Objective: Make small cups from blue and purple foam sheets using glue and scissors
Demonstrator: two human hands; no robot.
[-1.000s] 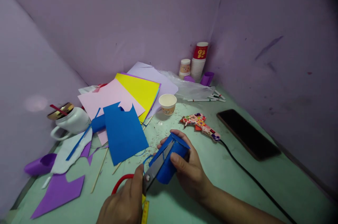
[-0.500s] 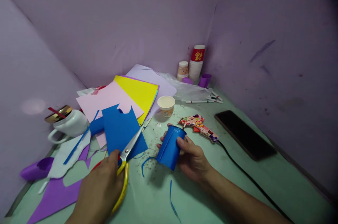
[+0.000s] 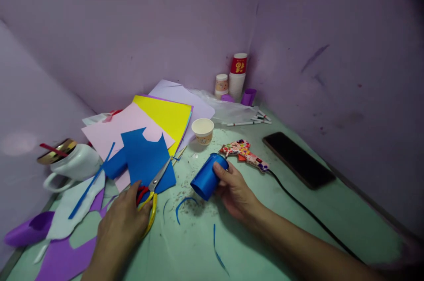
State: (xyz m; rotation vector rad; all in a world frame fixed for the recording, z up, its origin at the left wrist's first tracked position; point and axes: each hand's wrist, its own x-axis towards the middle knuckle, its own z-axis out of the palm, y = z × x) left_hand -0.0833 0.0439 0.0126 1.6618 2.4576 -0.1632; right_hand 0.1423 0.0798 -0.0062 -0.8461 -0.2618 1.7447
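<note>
My left hand (image 3: 127, 214) has its fingers and thumb closed on the red and yellow handles of a pair of scissors (image 3: 158, 180). The blades are together and lie over a cut sheet of blue paper (image 3: 147, 155). In my right hand (image 3: 235, 188) is a blue paper cylinder (image 3: 208, 177), tilted, with its open lower end toward me and the thumb along its side. Thin blue paper strips (image 3: 217, 245) are on the green table below it. A flower-patterned glue gun (image 3: 243, 153) rests just beyond the cylinder.
Behind are a small paper cup (image 3: 202, 130), pink paper (image 3: 115, 126) and yellow paper (image 3: 165, 115). A white mug (image 3: 77, 164) and purple scraps (image 3: 68, 256) lie left. On the right are a phone (image 3: 298, 159) and the black cord (image 3: 304, 203). Stacked cups (image 3: 237, 80) stand in the corner.
The scissors have come down and their blades have closed. The blue cylinder has tilted further over, and the curled strip at its lower edge now lies on the table.
</note>
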